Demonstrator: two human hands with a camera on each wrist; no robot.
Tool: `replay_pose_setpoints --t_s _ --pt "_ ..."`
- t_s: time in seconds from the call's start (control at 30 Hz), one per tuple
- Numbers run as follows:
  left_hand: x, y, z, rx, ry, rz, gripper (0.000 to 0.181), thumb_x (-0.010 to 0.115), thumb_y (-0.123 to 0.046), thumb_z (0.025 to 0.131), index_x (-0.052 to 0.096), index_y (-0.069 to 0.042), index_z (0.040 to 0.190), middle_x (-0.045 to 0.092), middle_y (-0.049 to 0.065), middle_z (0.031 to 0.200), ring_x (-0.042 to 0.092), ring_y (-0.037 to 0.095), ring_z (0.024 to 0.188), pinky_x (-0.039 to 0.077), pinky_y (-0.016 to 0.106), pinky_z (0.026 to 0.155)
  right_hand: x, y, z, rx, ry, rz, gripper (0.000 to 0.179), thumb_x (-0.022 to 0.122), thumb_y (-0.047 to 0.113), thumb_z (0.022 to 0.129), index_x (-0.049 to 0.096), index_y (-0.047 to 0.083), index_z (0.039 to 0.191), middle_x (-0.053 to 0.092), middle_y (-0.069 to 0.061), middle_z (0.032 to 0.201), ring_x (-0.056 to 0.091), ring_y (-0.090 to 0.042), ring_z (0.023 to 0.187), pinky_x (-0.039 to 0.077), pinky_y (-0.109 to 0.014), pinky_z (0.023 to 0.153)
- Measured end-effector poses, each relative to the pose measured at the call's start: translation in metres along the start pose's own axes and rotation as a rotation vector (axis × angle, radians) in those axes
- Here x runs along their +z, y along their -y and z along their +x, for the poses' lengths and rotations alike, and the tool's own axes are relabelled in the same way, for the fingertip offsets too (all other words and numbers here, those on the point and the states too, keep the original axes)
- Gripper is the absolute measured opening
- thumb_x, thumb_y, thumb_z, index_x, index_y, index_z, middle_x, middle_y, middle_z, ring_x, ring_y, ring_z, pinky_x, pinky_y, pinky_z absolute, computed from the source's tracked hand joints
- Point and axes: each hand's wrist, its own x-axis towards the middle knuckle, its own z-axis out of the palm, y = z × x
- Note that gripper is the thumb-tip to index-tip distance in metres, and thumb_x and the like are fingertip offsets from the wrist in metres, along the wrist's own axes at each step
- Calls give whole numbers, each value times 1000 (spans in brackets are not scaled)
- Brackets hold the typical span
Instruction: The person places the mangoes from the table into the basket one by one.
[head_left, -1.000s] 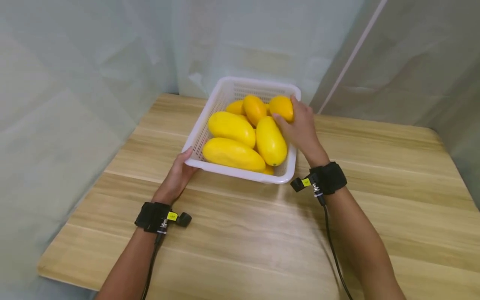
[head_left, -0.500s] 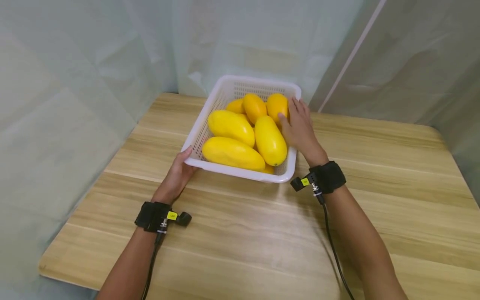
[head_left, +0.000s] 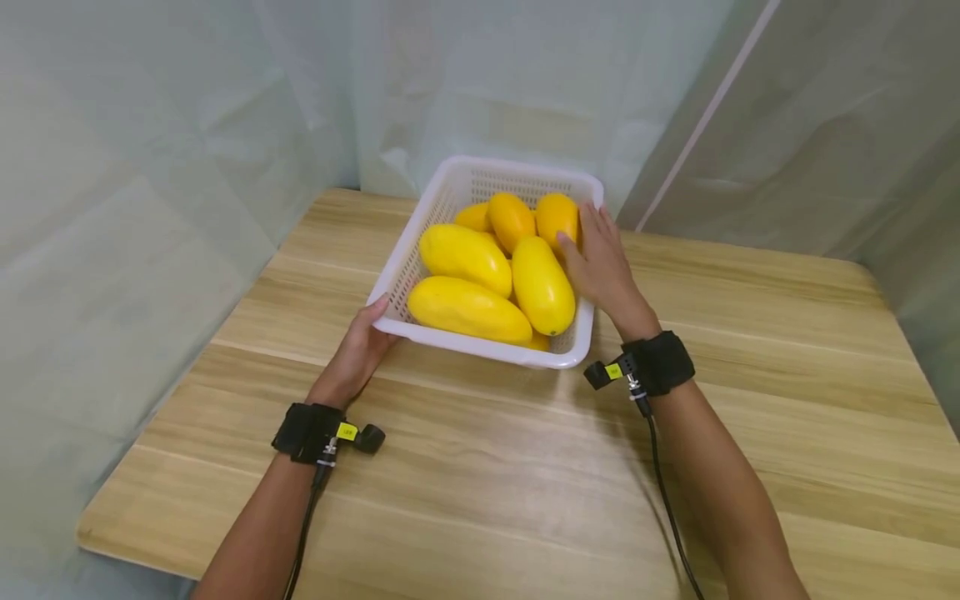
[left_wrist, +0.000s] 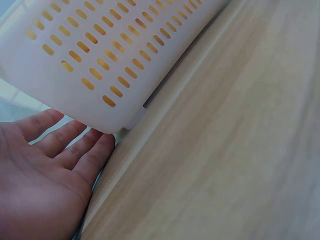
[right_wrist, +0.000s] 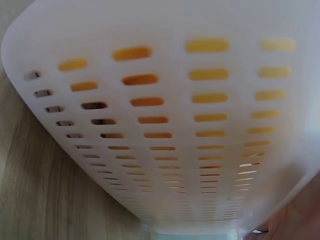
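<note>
A white slotted plastic basket [head_left: 480,346] full of yellow and orange-yellow mangoes [head_left: 468,310] is at the far side of the wooden table. My left hand [head_left: 356,354] holds its near left corner, thumb over the rim; in the left wrist view the fingers [left_wrist: 95,157] lie against the outside of the corner, low by the table. My right hand [head_left: 606,265] is at the right rim, fingers extended along it. Its thumb is inside, touching or close to an orange mango [head_left: 557,218]. In the right wrist view the basket wall [right_wrist: 165,30] fills most of the frame.
The wooden table [head_left: 487,483] spreads in front and to the right. Pale sheeting [head_left: 525,92] hangs behind the basket and along the left side. Black wrist straps [head_left: 660,361] with cables are on both arms.
My right hand has let go of the orange mango at the right rear, which now sits slightly further left, and its fingers have straightened towards the rim. The left hand keeps its place.
</note>
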Motion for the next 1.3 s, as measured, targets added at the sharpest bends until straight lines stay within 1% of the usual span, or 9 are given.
replay_pose_setpoints --t_s 0.3,0.5,0.6,0.8,0.93,1.03,1.1,1.2,1.3 --pt "1 -2 5 -12 2 -13 68 36 -59 102 21 -30 162 23 1 166 29 23 146 17 49 121 -4 -5 -4 -43 5 0 73 36 40 109 9 -5 159 7 -22 167 -3 -31 155 -3 -45 123" --pt "0 -2 8 -5 15 11 67 34 -58 103 20 -30 163 21 0 167 28 23 146 16 49 121 -7 -5 -8 -30 13 10 75 36 43 108 8 -3 160 4 -20 168 -5 -31 155 -3 -45 123" --pt "1 -2 11 -6 21 3 68 34 -58 103 20 -30 162 21 0 167 28 23 146 15 49 121 -8 -7 -11 -24 11 17 75 36 45 108 8 -2 160 3 -20 168 -7 -31 155 -3 -47 123" --pt "0 2 17 -10 28 -20 68 35 -57 103 20 -29 163 19 0 167 25 22 148 14 48 122 -7 -11 -17 -48 6 31 75 36 42 109 9 -6 159 5 -25 167 -4 -35 155 -2 -48 123" --pt "-4 4 16 -17 24 -21 66 34 -56 104 19 -29 163 18 1 168 25 22 148 15 48 122 -3 -11 -23 -66 2 85 73 39 37 109 9 -6 159 8 -26 166 1 -37 154 1 -49 123" --pt "-9 3 14 -20 21 -8 65 33 -55 105 19 -29 163 17 2 168 25 23 147 14 49 122 -1 -10 -30 -77 -6 128 72 42 36 108 11 -3 160 10 -24 167 4 -36 154 4 -52 122" --pt "-12 2 13 -26 22 6 65 32 -56 105 19 -30 163 17 1 168 25 24 148 14 50 122 -1 -11 -36 -103 -21 127 72 45 35 108 13 -3 160 13 -22 167 5 -36 154 5 -51 123" --pt "-17 -1 13 -30 31 37 63 29 -57 105 18 -33 162 17 -2 168 24 22 150 13 51 122 -2 -14 -49 -150 -49 78 70 48 32 107 18 -4 159 16 -22 166 5 -36 154 5 -51 123" --pt "-21 -4 11 -22 47 83 61 24 -59 106 18 -34 162 20 -2 167 27 23 149 15 53 121 -6 -19 -65 -171 -63 12 69 49 32 107 19 -3 159 16 -20 167 5 -35 155 6 -51 123"
